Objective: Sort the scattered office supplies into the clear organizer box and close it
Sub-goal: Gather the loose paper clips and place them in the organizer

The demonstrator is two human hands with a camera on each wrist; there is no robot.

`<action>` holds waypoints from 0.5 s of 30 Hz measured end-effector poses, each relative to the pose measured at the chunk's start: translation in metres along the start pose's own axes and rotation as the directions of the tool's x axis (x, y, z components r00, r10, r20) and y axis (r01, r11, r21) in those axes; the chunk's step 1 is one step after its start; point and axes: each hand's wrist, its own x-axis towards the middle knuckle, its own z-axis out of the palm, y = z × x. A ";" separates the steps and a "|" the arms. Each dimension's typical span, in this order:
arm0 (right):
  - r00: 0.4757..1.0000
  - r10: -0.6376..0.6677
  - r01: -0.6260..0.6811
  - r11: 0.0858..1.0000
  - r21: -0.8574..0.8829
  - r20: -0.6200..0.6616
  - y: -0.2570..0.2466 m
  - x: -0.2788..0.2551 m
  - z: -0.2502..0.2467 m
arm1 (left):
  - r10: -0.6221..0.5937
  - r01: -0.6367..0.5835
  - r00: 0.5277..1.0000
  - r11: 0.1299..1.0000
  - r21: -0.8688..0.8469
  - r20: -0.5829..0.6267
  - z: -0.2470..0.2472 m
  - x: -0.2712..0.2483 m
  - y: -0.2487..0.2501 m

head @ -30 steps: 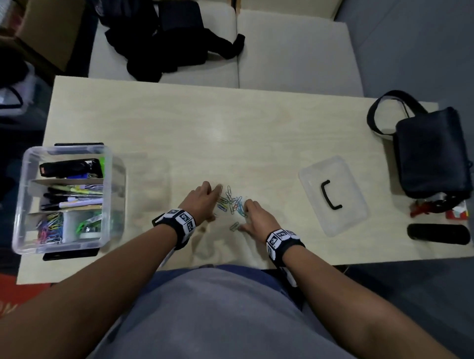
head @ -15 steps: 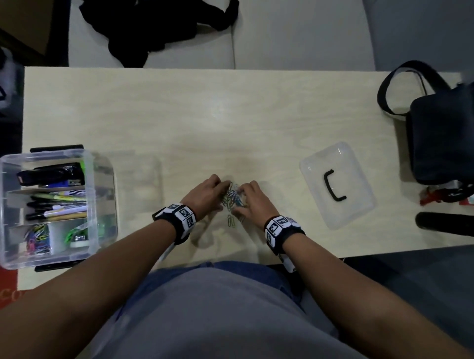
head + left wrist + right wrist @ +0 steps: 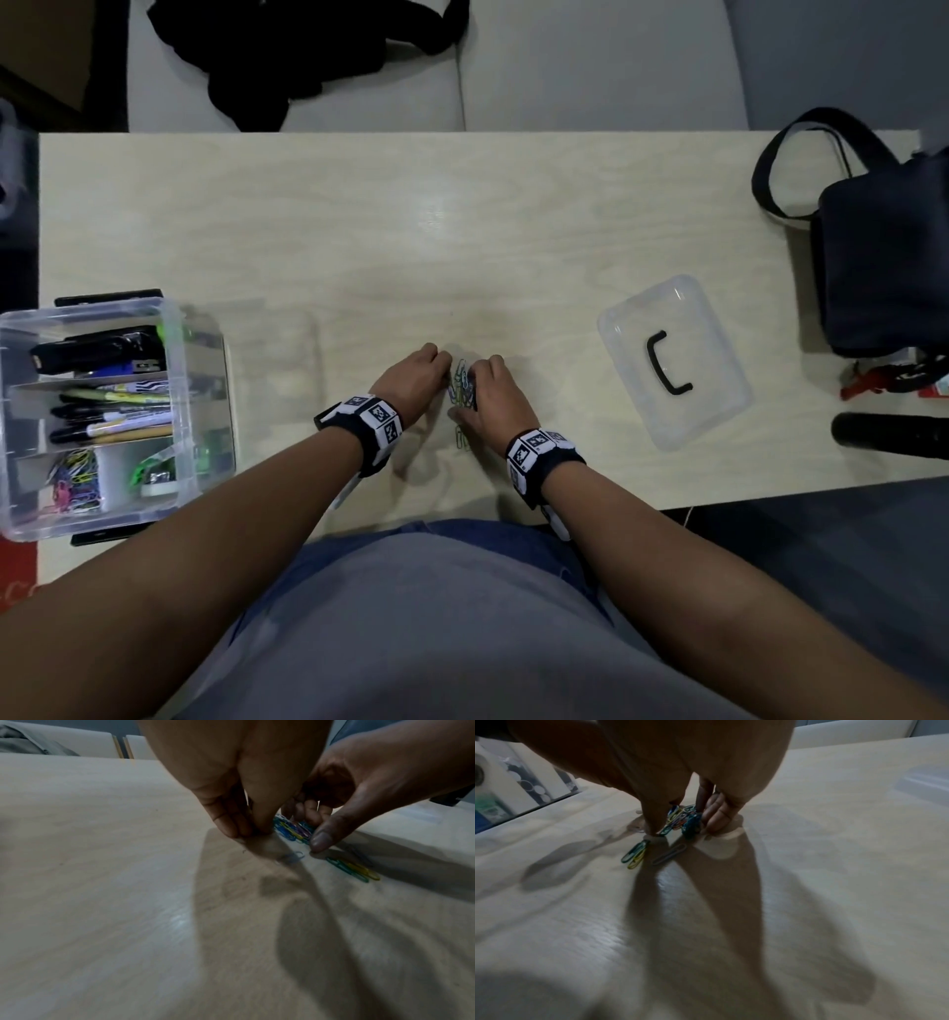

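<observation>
Herding coloured wire paper clips (image 3: pixel 460 385) into one pile, left hand (image 3: pixel 411 383) and right hand (image 3: pixel 493 395) fingers curled round them on pale wooden tabletop (image 3: pixel 462 231), for a single scoop.

We've got a pale wood-grain table (image 3: pixel 462 216) with slight sheen, clear glossy plastic box (image 3: pixel 174 329) and lid (image 3: pixel 714 329), coloured coated clips (image 3: pixel 460 383), matt black cloth bag (image 3: pixel 883 257).

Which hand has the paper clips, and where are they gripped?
Both: the left hand and right hand squeeze the paper clips from opposite sides, still on the table. Three loose clips stay outside.
</observation>
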 end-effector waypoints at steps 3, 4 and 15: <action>1.000 -0.019 0.018 0.999 -0.047 -0.022 -0.010 0.006 0.005 | -0.046 0.046 0.999 0.999 -0.016 -0.010 -0.003 -0.006 -0.006; 0.999 -0.025 0.023 0.997 -0.072 -0.023 -0.012 0.008 0.007 | -0.058 0.058 0.998 0.998 -0.017 -0.016 -0.004 -0.008 -0.007; 0.998 -0.018 0.018 1.000 -0.007 -0.053 -0.013 0.012 0.003 | -0.112 0.110 0.993 0.993 -0.051 -0.039 -0.003 -0.020 -0.010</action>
